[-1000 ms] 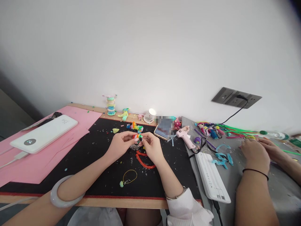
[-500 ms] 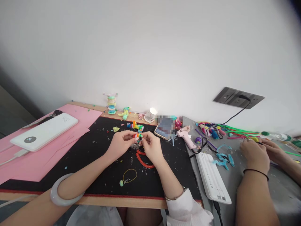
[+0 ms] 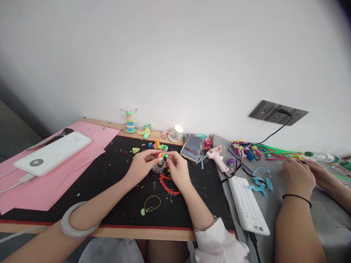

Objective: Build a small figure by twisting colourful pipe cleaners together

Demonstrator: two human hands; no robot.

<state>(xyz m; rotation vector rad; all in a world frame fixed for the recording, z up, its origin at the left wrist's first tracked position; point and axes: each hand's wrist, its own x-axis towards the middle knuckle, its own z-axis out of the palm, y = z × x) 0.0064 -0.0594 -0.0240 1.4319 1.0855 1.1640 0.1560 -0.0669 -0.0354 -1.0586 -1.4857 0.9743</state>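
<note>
Head view: both hands are up over the middle of the black mat [image 3: 115, 190], fingertips meeting. Left hand [image 3: 142, 166] is pinched closed on a small fuzzy striped piece [image 3: 161, 156] (orange, green and white bands), thumb and forefinger on its left end. Right hand [image 3: 177, 170] is pinched closed on the same piece from the right side, with a dark-painted nail showing at the grip. The piece sits between the two sets of fingertips, just above the mat and not resting on it. I can't tell its exact shape, it's too small.

Directly below the hands a red pipe-cleaner loop [image 3: 168, 185] lies flat on the mat. Nearer the worktop's front edge is a thin yellow loop [image 3: 150, 204] with a green pompom on its end. A pale bangle [image 3: 74, 223] is on the left wrist.

Left of the mat there's pink paper [image 3: 33, 190] with a white power bank [image 3: 53, 153] on top, cable plugged in. Along the wall are a stack of coloured rings [image 3: 130, 121] and a small white cup [image 3: 175, 133]. Right of the hands a phone [image 3: 189, 151] is propped, screen blurred. Then comes a pink glue gun [image 3: 218, 157], lying on its side at the mat's right edge, and a white keyboard [image 3: 248, 206] on the grey surface.

Far right, a co-worker's hands [image 3: 298, 175] are among loose pipe cleaners, well apart from the person's own.
</note>
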